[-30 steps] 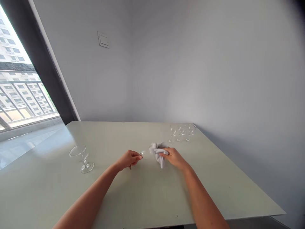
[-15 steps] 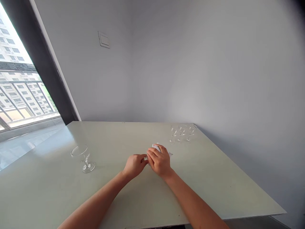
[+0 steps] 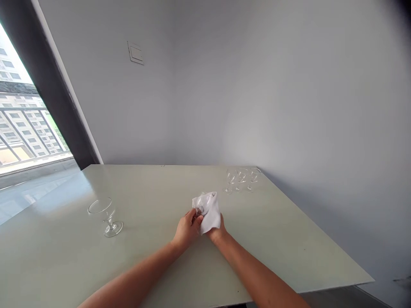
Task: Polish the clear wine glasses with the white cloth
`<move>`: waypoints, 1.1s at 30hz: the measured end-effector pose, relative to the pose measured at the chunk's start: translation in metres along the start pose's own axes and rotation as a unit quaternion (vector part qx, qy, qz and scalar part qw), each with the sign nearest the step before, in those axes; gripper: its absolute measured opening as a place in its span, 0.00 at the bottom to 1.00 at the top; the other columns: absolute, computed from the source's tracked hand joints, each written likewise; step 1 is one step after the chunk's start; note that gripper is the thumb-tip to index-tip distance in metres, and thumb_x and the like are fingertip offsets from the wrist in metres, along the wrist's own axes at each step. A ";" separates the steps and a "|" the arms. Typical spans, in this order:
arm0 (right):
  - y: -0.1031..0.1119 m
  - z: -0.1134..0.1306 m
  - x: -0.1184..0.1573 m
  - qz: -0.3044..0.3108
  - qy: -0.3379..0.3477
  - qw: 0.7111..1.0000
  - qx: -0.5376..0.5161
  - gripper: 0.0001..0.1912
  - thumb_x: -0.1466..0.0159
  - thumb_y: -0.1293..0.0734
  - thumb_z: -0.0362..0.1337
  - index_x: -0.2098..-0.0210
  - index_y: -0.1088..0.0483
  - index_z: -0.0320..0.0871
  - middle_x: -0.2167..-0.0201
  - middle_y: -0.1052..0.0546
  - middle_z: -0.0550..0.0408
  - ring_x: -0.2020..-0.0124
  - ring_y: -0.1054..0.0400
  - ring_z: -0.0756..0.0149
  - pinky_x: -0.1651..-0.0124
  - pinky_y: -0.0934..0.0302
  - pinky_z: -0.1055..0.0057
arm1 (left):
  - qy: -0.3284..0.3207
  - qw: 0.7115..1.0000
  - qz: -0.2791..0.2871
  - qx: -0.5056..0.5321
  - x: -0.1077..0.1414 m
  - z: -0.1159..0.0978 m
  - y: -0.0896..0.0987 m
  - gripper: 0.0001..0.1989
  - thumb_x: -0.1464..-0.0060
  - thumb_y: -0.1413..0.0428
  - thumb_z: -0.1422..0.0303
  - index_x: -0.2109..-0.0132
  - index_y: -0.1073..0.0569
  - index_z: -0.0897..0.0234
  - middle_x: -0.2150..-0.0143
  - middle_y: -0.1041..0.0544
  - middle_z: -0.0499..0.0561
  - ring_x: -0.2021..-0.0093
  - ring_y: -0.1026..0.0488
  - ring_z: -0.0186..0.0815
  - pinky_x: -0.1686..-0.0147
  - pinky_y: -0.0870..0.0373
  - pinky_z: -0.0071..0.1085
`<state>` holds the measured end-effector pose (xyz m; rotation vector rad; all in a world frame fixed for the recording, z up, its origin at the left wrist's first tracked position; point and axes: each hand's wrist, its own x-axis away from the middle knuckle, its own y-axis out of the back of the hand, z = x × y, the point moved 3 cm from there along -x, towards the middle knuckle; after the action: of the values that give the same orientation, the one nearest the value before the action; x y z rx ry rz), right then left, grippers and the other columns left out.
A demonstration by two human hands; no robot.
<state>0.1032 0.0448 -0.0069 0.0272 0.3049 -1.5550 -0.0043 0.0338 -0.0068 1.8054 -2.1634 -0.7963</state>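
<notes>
My left hand (image 3: 189,227) pinches a clear stemmed glass (image 3: 201,209) by its stem or foot, and the glass lies tipped against a white cloth (image 3: 212,216). Beneath that cloth is my right hand (image 3: 217,231), supporting it from below and from the right. The cloth drapes over its palm and hides most of its fingers. How much of the glass rests in the cloth I cannot tell. To the left, another stemmed glass (image 3: 113,229) stands upright on the pale table (image 3: 154,184).
Three upright stemmed glasses stand close together in a row at the far right of the table, among them a left one (image 3: 231,176) and a right one (image 3: 254,175). A grey wall (image 3: 257,85) rises behind. The table's right edge slants toward me.
My right hand has turned from lying over the cloth and glass to palm-up under them, and the cloth now spreads open. My left hand has shifted slightly right, still pinching the glass.
</notes>
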 end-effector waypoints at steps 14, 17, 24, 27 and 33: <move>-0.013 0.018 0.016 -0.024 -0.142 0.974 -0.172 0.15 0.48 0.32 0.45 0.68 0.33 0.40 0.78 0.32 0.58 0.76 0.38 0.70 0.69 0.41 0.70 | -0.181 0.979 -0.080 -0.055 0.002 -0.022 0.030 0.09 0.48 0.55 0.71 0.68 0.31 0.62 0.53 0.33 0.53 0.54 0.38 0.40 0.55 0.41 0.39; -0.012 0.022 0.019 0.032 -0.175 0.963 -0.201 0.15 0.45 0.35 0.48 0.72 0.33 0.41 0.81 0.35 0.59 0.81 0.42 0.73 0.72 0.41 0.69 | -0.067 0.983 -0.047 0.164 -0.007 -0.016 0.039 0.11 0.45 0.55 0.62 0.60 0.34 0.62 0.57 0.31 0.53 0.60 0.33 0.35 0.59 0.36 0.34; -0.019 0.008 0.023 0.198 -0.260 0.912 -0.248 0.12 0.44 0.38 0.42 0.66 0.32 0.40 0.72 0.28 0.53 0.79 0.38 0.72 0.68 0.36 0.63 | 0.064 0.915 0.098 0.386 -0.014 -0.011 0.043 0.24 0.50 0.51 0.53 0.52 0.38 0.67 0.64 0.27 0.56 0.75 0.31 0.32 0.77 0.37 0.28; -0.008 -0.003 0.008 0.115 -0.232 0.934 -0.248 0.10 0.45 0.37 0.41 0.66 0.32 0.41 0.71 0.27 0.52 0.73 0.33 0.66 0.66 0.36 0.61 | 0.020 0.908 -0.016 0.417 -0.015 -0.016 0.052 0.22 0.51 0.47 0.56 0.53 0.38 0.65 0.50 0.32 0.60 0.58 0.29 0.41 0.64 0.33 0.33; 0.004 -0.007 0.002 0.008 -0.217 0.945 -0.247 0.10 0.47 0.34 0.43 0.69 0.34 0.44 0.69 0.27 0.53 0.68 0.32 0.62 0.67 0.36 0.61 | -0.071 0.894 -0.136 0.422 -0.009 -0.027 0.061 0.21 0.50 0.47 0.59 0.51 0.45 0.57 0.44 0.41 0.57 0.51 0.32 0.43 0.59 0.32 0.39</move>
<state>0.1054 0.0440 -0.0150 -0.6942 0.3333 -1.3863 -0.0403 0.0418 0.0494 2.5423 -2.6205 0.0385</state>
